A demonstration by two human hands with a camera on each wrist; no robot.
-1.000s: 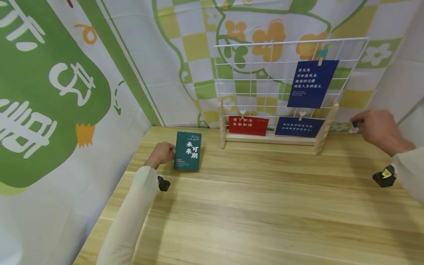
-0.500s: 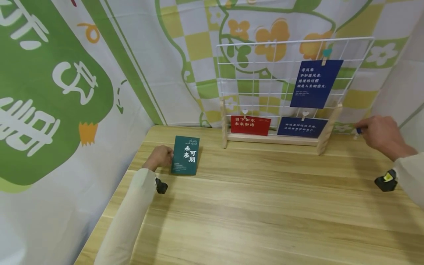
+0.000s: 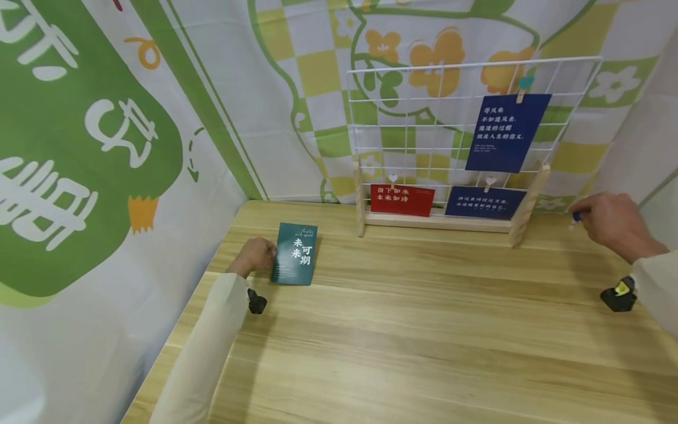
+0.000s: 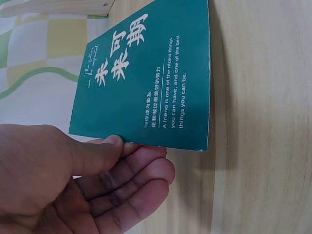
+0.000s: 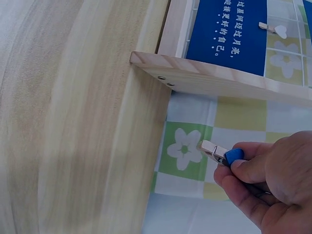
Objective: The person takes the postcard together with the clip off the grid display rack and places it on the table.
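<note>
In the head view, the card (image 3: 293, 254), left hand (image 3: 258, 254) and right hand (image 3: 614, 225) have shifted lower; the wire rack (image 3: 438, 223) stands between them, the card left of it, long axis pointing away. Left wrist: the hand pinches the smooth green card's long edge. Right wrist: the hand pinches a blue-topped wooden clip (image 5: 219, 153).

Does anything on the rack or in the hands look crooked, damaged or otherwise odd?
Nothing stands out. The red card, lower blue card and upper blue card hang on the rack without obvious skew. The green card in the left hand shows no plain bend; the right hand pinches a blue clip.
</note>
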